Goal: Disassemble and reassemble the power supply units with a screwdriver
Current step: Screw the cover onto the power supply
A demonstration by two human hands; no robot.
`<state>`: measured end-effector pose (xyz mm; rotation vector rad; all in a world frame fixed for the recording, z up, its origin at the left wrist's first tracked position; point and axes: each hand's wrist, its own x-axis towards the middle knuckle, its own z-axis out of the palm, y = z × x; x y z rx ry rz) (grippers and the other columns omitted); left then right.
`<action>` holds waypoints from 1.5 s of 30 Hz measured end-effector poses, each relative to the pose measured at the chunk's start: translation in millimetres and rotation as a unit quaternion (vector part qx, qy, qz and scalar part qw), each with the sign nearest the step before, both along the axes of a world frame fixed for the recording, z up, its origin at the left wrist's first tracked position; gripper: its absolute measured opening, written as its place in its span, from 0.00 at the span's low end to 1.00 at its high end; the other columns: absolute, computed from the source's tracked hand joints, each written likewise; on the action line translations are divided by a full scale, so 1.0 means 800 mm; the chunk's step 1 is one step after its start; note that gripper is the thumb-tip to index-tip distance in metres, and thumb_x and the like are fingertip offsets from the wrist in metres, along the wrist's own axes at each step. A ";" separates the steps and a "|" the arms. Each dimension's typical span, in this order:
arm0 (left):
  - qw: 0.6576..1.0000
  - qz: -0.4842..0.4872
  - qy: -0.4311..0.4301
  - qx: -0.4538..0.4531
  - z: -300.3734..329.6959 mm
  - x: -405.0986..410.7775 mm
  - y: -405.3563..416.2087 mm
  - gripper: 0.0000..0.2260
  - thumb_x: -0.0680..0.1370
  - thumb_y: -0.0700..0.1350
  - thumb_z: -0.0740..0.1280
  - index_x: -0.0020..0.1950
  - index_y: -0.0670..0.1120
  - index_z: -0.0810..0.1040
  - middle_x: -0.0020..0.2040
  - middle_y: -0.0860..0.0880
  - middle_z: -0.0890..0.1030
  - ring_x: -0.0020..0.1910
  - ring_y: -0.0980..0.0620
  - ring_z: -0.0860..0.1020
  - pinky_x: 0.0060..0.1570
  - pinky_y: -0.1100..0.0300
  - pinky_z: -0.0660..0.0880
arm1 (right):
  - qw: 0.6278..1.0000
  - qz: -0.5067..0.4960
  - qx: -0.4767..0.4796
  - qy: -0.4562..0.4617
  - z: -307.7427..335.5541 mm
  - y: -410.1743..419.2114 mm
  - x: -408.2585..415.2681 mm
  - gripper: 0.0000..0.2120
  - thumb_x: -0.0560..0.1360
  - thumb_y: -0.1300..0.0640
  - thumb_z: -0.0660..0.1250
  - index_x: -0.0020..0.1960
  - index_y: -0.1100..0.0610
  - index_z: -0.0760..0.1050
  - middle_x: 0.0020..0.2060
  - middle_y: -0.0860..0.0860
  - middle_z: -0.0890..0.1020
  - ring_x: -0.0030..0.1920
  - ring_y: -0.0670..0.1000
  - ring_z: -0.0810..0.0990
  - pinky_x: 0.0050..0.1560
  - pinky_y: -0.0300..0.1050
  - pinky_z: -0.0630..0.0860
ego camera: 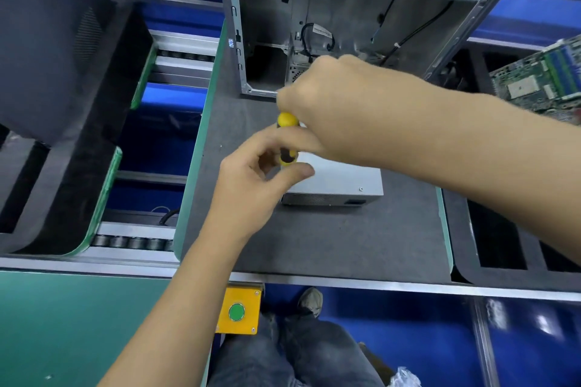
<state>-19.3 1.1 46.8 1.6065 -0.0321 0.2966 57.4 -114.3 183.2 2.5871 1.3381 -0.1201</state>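
Gripping yellow-black screwdriver (287, 141) over power supply unit (339, 185): right hand (339, 104), left hand (261, 179) pinching.

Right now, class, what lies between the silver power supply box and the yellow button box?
In the head view, only bare dark grey mat separates the silver power supply box and the yellow button box.
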 end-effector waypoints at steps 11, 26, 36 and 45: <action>0.999 -0.008 -0.002 0.048 -0.005 0.005 0.001 0.10 0.79 0.38 0.67 0.57 0.50 0.79 0.45 0.63 0.82 0.46 0.63 0.79 0.50 0.71 0.72 | 0.998 0.006 0.033 0.060 -0.005 -0.017 0.007 0.04 0.81 0.53 0.62 0.50 0.54 0.71 0.44 0.50 0.69 0.44 0.56 0.73 0.42 0.48 0.69; 1.000 -0.014 0.020 0.019 -0.028 0.005 -0.005 0.09 0.81 0.41 0.65 0.60 0.46 0.81 0.48 0.56 0.84 0.49 0.55 0.82 0.52 0.63 0.76 | 0.993 -0.063 0.086 0.047 -0.027 -0.036 0.005 0.22 0.77 0.37 0.60 0.37 0.54 0.66 0.29 0.51 0.65 0.33 0.58 0.69 0.29 0.47 0.61; 0.998 0.047 0.041 0.000 -0.027 0.000 -0.027 0.11 0.78 0.38 0.69 0.58 0.50 0.82 0.48 0.57 0.86 0.50 0.59 0.83 0.51 0.69 0.75 | 0.916 -0.120 0.291 0.247 -0.058 -0.064 0.008 0.07 0.77 0.53 0.68 0.51 0.53 0.72 0.37 0.44 0.81 0.36 0.40 0.76 0.40 0.38 0.71; 0.927 0.012 -0.093 0.363 -0.064 0.004 -0.093 0.04 0.75 0.42 0.75 0.48 0.43 0.86 0.41 0.50 0.84 0.42 0.43 0.78 0.44 0.44 0.74 | 0.725 -0.405 0.539 0.140 -0.114 -0.193 0.014 0.06 0.79 0.57 0.62 0.48 0.49 0.65 0.35 0.55 0.83 0.28 0.48 0.81 0.31 0.48 0.76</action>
